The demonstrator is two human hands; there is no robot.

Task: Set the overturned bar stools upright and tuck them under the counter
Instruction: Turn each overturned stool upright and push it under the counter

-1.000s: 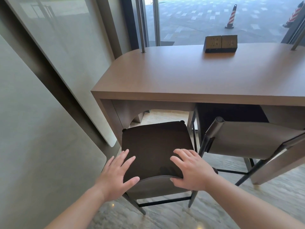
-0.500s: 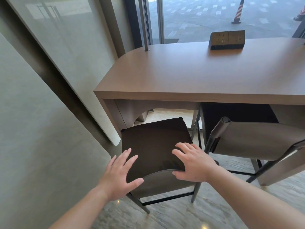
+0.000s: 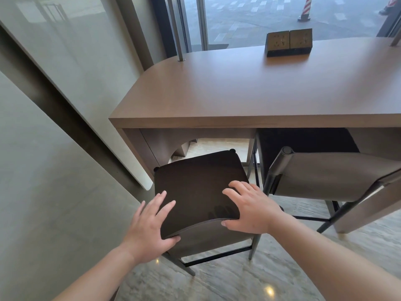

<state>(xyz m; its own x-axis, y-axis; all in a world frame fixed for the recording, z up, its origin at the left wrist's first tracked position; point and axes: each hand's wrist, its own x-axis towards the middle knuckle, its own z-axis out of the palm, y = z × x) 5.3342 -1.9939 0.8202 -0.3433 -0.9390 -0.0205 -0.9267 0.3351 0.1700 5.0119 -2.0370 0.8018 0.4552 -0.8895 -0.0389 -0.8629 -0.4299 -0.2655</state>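
An upright bar stool (image 3: 195, 187) with a dark seat and a low grey backrest stands in front of the wooden counter (image 3: 249, 101), its far seat edge near the counter's front. My left hand (image 3: 149, 224) lies flat on the backrest's left end, fingers spread. My right hand (image 3: 249, 205) rests on the backrest's right end, fingers over the seat. A second stool (image 3: 332, 172) stands to the right, its seat under the counter and grey backrest sticking out.
A grey wall (image 3: 43, 170) and a white panel run close on the left of the stool. A socket box (image 3: 288, 42) sits on the counter's far side, beside a metal post (image 3: 175, 29). Glass windows stand behind. Marble floor (image 3: 238, 279) lies below.
The stool has slid a little toward the counter with both hands on its backrest. My left hand has settled down onto the backrest's left end.
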